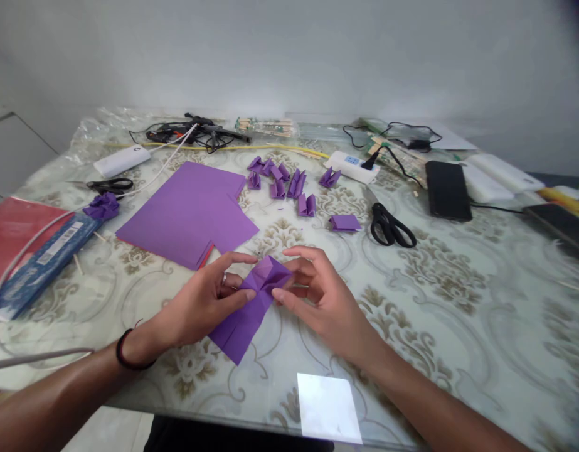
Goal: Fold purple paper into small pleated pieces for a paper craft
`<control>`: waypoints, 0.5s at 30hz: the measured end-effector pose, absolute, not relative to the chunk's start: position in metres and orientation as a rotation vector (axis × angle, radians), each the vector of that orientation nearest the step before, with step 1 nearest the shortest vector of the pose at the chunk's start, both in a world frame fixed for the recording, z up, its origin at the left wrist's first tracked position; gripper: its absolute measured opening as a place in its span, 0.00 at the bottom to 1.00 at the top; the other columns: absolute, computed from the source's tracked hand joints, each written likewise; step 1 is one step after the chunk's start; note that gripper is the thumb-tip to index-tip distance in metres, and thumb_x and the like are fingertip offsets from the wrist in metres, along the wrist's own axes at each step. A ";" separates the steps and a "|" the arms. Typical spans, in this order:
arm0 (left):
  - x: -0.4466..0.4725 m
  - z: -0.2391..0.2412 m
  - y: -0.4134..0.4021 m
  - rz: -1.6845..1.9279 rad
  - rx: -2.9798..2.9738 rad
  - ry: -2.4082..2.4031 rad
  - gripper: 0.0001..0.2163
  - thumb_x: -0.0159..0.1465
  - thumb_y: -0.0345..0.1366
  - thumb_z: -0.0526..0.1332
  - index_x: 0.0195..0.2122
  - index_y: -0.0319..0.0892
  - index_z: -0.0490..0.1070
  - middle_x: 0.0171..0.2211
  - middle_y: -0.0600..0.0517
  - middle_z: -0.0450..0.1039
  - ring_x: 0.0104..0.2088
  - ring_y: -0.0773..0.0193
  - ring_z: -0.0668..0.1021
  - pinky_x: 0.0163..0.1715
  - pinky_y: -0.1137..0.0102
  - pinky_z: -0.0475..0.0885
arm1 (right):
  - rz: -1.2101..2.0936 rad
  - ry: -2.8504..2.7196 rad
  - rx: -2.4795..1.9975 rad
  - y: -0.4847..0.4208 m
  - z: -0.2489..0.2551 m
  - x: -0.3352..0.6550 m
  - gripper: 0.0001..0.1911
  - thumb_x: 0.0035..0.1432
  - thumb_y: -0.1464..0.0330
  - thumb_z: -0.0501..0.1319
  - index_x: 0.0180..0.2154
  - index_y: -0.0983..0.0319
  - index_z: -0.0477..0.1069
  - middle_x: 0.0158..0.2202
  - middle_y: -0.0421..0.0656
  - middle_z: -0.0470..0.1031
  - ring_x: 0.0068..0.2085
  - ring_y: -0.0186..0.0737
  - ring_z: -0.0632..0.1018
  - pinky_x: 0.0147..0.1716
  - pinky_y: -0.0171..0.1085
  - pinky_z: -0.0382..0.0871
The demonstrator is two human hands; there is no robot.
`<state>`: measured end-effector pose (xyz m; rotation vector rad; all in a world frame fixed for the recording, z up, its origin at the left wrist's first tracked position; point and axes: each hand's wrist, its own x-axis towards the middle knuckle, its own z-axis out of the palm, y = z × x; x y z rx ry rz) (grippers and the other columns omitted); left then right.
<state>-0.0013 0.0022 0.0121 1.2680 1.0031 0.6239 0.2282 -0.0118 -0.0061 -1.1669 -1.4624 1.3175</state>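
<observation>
A partly folded sheet of purple paper (244, 326) lies slantwise near the table's front, its far end opened into a raised, pointed fold. My left hand (214, 298), with a ring on one finger, pinches the paper's left edge between thumb and fingers. From the other side my right hand (315, 292) grips the right corner of the fold, thumb on top and fingers behind. Just beyond my left hand rests a stack of flat purple paper (185, 201). Several small folded purple paper pieces (296, 183) stand farther back, with one flatter piece (344, 222) nearer to me.
Black-handled scissors (390, 226) lie right of the folded pieces; a second pair (110, 185) is at the left. A power strip (352, 166), a phone (448, 191) and a white power bank (122, 161) with cables occupy the back. A blue package (44, 263) sits at left.
</observation>
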 end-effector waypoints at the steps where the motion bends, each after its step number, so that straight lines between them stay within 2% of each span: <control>1: -0.002 0.011 0.002 0.631 1.267 1.010 0.21 0.70 0.38 0.66 0.62 0.45 0.66 0.27 0.60 0.68 0.24 0.70 0.68 0.23 0.77 0.60 | 1.288 -1.475 -1.157 -0.013 -0.006 0.227 0.25 0.64 0.64 0.71 0.58 0.51 0.66 0.48 0.42 0.77 0.40 0.40 0.83 0.46 0.45 0.80; 3: -0.003 0.009 0.002 0.650 1.258 1.025 0.20 0.71 0.41 0.66 0.61 0.45 0.66 0.27 0.60 0.68 0.23 0.71 0.66 0.22 0.76 0.59 | 1.247 -1.497 -1.127 -0.015 -0.007 0.226 0.25 0.64 0.66 0.71 0.58 0.50 0.65 0.51 0.43 0.75 0.43 0.41 0.82 0.47 0.45 0.81; 6: -0.003 0.006 0.002 0.665 1.259 1.049 0.18 0.72 0.46 0.65 0.58 0.45 0.69 0.26 0.59 0.69 0.21 0.70 0.65 0.21 0.75 0.57 | 1.235 -1.533 -1.086 -0.016 -0.007 0.226 0.23 0.65 0.68 0.70 0.57 0.49 0.66 0.47 0.41 0.76 0.44 0.41 0.81 0.47 0.45 0.81; 11: -0.003 0.009 0.003 0.652 1.264 1.044 0.14 0.72 0.50 0.64 0.46 0.45 0.73 0.25 0.56 0.71 0.23 0.66 0.72 0.22 0.73 0.64 | 1.284 -1.550 -1.083 -0.015 -0.007 0.228 0.24 0.66 0.68 0.69 0.60 0.49 0.67 0.39 0.38 0.75 0.42 0.41 0.81 0.48 0.45 0.80; 15: -0.004 0.014 0.003 0.569 1.311 1.027 0.16 0.74 0.51 0.62 0.40 0.43 0.74 0.25 0.55 0.72 0.25 0.65 0.74 0.24 0.72 0.67 | 1.341 -1.540 -1.104 -0.014 -0.008 0.230 0.21 0.68 0.64 0.68 0.59 0.49 0.69 0.40 0.40 0.78 0.41 0.42 0.80 0.47 0.46 0.78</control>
